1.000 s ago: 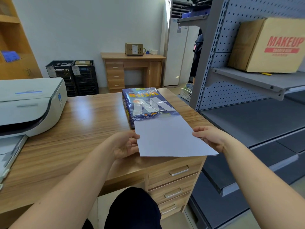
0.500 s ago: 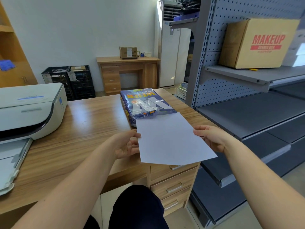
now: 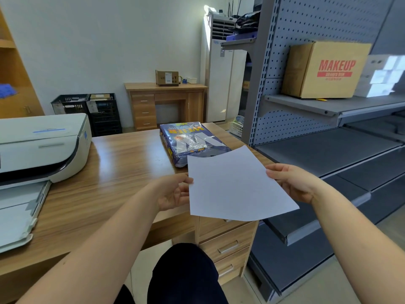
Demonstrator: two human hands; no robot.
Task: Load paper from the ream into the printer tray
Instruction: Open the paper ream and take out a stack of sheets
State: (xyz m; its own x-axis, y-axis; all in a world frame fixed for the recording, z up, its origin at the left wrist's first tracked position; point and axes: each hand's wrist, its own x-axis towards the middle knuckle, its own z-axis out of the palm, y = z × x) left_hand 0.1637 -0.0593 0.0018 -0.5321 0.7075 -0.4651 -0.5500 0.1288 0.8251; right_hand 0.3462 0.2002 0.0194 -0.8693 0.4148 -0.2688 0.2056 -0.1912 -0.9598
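Note:
White paper (image 3: 236, 185) is lifted clear of the desk, held flat between both hands. My left hand (image 3: 175, 191) grips its left edge and my right hand (image 3: 291, 183) grips its right edge. Whether it is one sheet or a thin stack I cannot tell. Behind it the blue wrapped ream (image 3: 190, 141) lies on the wooden desk (image 3: 114, 172), its near end torn open. The white printer (image 3: 41, 145) stands at the desk's left, with its pale paper tray (image 3: 17, 216) pulled out toward me.
Grey metal shelving (image 3: 328, 154) stands close on the right, a cardboard MAKEUP box (image 3: 324, 69) on its upper shelf. Desk drawers (image 3: 228, 244) are below the paper. A second desk (image 3: 166, 102) and black crates (image 3: 87, 110) stand by the far wall.
The paper has come up off the desk and out of the ream's open end, toward me, still held by both hands. The view has tilted slightly.

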